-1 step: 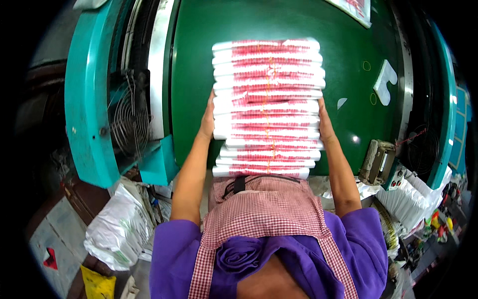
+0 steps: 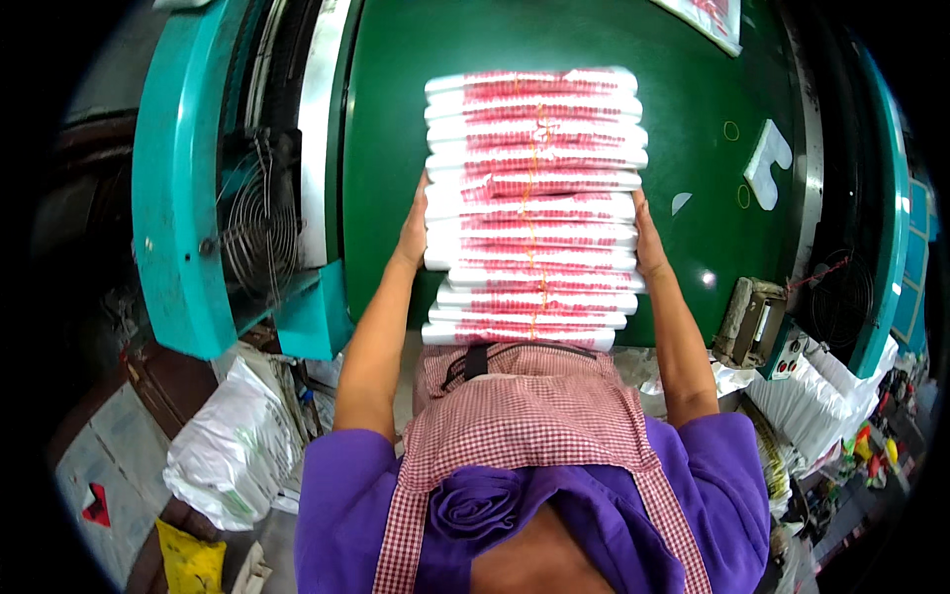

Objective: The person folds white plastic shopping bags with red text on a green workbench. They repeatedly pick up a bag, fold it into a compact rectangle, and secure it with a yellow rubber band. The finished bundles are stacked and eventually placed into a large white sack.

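1. The left hand (image 2: 414,233) and right hand (image 2: 648,243) hold a row of white-and-red bundles (image 2: 534,208) between them, upper centre of the frame (its ends uneven).
2. Behind it spreads the green tabletop (image 2: 693,109).
3. A white cut-out piece (image 2: 764,168) lies upper right.
4. Teal machine housing (image 2: 178,198) fills the upper left.

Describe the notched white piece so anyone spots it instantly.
On the green tabletop, find the right hand beside the red-and-white bundles. Further right, near the tabletop's edge, lies the white piece. Its notch sets it apart from the smaller, semicircular scrap.
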Action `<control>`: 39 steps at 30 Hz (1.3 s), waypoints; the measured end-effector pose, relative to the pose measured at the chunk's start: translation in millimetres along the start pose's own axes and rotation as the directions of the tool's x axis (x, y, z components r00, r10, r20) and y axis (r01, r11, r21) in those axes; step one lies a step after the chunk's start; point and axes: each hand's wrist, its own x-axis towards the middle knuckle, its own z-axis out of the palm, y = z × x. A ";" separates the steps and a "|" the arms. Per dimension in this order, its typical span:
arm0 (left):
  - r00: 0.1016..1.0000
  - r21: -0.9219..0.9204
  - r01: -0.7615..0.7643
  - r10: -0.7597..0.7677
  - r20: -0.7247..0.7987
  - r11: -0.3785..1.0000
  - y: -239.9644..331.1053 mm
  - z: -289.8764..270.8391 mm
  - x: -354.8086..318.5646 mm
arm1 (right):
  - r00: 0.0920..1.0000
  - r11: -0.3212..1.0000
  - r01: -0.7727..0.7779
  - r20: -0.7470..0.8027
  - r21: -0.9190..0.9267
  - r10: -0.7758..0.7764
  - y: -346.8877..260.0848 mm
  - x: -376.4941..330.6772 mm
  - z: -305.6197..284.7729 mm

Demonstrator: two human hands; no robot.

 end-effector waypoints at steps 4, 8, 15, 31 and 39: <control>0.996 0.208 -0.073 0.083 -0.038 0.975 12.4 -3.5 -12.8 | 0.994 0.956 0.099 0.078 -0.278 -0.080 6.1 -3.7 -40.8; 0.994 0.019 -0.050 0.052 -0.100 0.999 -9.7 13.7 -65.1 | 0.997 0.998 0.054 -0.045 -0.038 -0.056 15.8 -62.4 -28.0; 0.896 0.102 -0.135 0.165 -0.412 0.986 -28.8 6.0 -104.6 | 0.949 0.958 0.271 -0.143 -0.091 -0.282 48.2 -18.7 -34.2; 0.934 -0.245 0.203 -0.262 -0.241 0.948 -73.7 79.8 -202.8 | 0.544 0.417 0.600 0.730 -0.683 0.413 -77.7 169.9 148.8; 0.984 0.836 0.171 -0.048 -0.171 0.521 3.5 46.0 -114.5 | 0.926 0.744 0.125 0.347 -0.656 0.150 -83.8 91.4 1.6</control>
